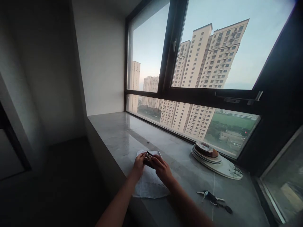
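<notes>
Over a crumpled white cloth (151, 186) on the sill, my left hand (138, 164) and my right hand (163, 167) are close together, fingers closed on one small dark object (148, 161). It has shiny metal-looking bits on its face and a thin black strip along its top edge. My left fingers grip its left end, and my right fingers hold its right side. Its exact kind is too small and dim to make out. A tiny dark piece (148, 142) lies on the sill just beyond the cloth.
A grey, glossy stone window sill (113, 126) runs below a dark-framed window (163, 78). On the right, a stack of plates (205, 153) rests on an oval platter (233, 170). A bunch of keys (210, 197) lies nearer me. The sill's front edge drops off at left.
</notes>
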The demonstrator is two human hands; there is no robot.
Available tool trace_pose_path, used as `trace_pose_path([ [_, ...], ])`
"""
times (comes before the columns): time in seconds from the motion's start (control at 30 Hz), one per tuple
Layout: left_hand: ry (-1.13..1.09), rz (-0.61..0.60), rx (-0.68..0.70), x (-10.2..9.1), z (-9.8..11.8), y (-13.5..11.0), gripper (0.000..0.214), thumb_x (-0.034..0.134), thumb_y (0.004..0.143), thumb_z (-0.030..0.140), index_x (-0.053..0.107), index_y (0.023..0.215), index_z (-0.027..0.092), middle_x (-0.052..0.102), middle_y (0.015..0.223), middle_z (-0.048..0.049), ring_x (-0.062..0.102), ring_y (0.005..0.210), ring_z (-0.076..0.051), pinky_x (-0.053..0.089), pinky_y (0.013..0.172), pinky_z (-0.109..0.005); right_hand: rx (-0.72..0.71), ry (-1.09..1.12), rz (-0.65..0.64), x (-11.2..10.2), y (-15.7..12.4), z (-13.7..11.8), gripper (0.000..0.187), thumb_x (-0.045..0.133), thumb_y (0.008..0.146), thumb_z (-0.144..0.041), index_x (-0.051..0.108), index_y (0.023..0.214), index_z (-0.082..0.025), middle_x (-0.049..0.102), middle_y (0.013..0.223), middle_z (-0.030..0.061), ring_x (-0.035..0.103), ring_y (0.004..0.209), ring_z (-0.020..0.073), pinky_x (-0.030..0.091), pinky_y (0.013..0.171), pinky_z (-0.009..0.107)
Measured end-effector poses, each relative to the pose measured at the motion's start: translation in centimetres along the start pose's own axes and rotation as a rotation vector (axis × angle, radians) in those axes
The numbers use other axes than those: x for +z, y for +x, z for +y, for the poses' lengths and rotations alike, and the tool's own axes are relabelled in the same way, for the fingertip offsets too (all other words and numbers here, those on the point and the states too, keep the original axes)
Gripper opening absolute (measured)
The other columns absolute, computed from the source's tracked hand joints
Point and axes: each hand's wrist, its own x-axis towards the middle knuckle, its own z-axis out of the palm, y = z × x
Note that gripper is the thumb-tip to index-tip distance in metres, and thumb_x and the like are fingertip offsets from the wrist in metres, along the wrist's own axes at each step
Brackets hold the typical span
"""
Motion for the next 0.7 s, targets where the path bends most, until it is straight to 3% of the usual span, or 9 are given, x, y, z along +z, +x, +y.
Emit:
trace_pose_path([
  [0.13, 0.001, -0.009, 0.000, -0.3, 0.0, 0.0, 0.039, 0.080, 0.068, 0.040, 0.070, 0.096, 0.015, 0.074, 0.086, -0.0063, 0.070, 0.080, -0.020, 0.054, 0.075, -0.030, 0.111, 0.068, 0.048, -0.2, 0.2, 0.3, 0.058, 0.043, 0.085, 0.005, 0.066, 0.129, -0.026, 0.070, 0.117, 0.0076, 0.059, 0.120, 0.0258, 0.057, 0.095, 0.042],
  [0.27, 0.033, 0.090, 0.098, -0.6, 0.3, 0.1, 0.040, 0.072, 0.081, 0.046, 0.064, 0.106, 0.016, 0.075, 0.092, -0.0095, 0.073, 0.087, -0.021, 0.057, 0.082, -0.036, 0.482, 0.345, 0.174, -0.5, 0.3, 1.5, 0.034, 0.057, 0.081, -0.009, 0.074, 0.108, -0.022, 0.072, 0.106, 0.0080, 0.067, 0.096, 0.0245, 0.056, 0.084, 0.037],
  [0.33, 0.054, 0.150, 0.142, -0.7, 0.5, 0.1, 0.040, 0.068, 0.085, 0.049, 0.062, 0.106, 0.015, 0.075, 0.092, -0.0118, 0.074, 0.084, -0.022, 0.059, 0.083, -0.040, 0.677, 0.475, 0.149, -0.7, 0.0, 2.5, 0.020, 0.069, 0.078, -0.021, 0.075, 0.097, -0.019, 0.072, 0.090, 0.0051, 0.067, 0.080, 0.0225, 0.054, 0.073, 0.032],
  [0.4, 0.096, 0.184, 0.160, -0.8, 0.7, 0.0, 0.041, 0.066, 0.086, 0.052, 0.062, 0.102, 0.014, 0.076, 0.090, -0.0130, 0.075, 0.080, -0.023, 0.060, 0.081, -0.041, 0.801, 0.571, 0.086, -0.7, -0.6, 3.4, 0.022, 0.076, 0.074, -0.030, 0.074, 0.092, -0.017, 0.069, 0.076, 0.0011, 0.063, 0.071, 0.0199, 0.048, 0.065, 0.027],
  [0.63, 0.454, 0.157, 0.281, -0.5, 1.6, -0.4, 0.051, 0.062, 0.085, 0.058, 0.073, 0.111, 0.015, 0.071, 0.080, -0.0073, 0.068, 0.069, -0.020, 0.055, 0.060, -0.031, 0.949, 0.836, 0.126, 0.2, -1.7, 4.8, 0.033, 0.080, 0.069, -0.043, 0.070, 0.083, -0.014, 0.060, 0.067, -0.0019, 0.054, 0.065, 0.0160, 0.039, 0.060, 0.025],
  [0.7, 0.511, 0.137, 0.296, -0.3, 1.7, -0.5, 0.046, 0.063, 0.085, 0.054, 0.074, 0.113, 0.019, 0.071, 0.082, -0.0074, 0.067, 0.074, -0.022, 0.055, 0.065, -0.032, 0.983, 0.890, 0.152, 0.3, -1.7, 4.9, 0.034, 0.081, 0.068, -0.042, 0.068, 0.081, -0.014, 0.059, 0.066, -0.0018, 0.053, 0.064, 0.0158, 0.038, 0.060, 0.025],
])
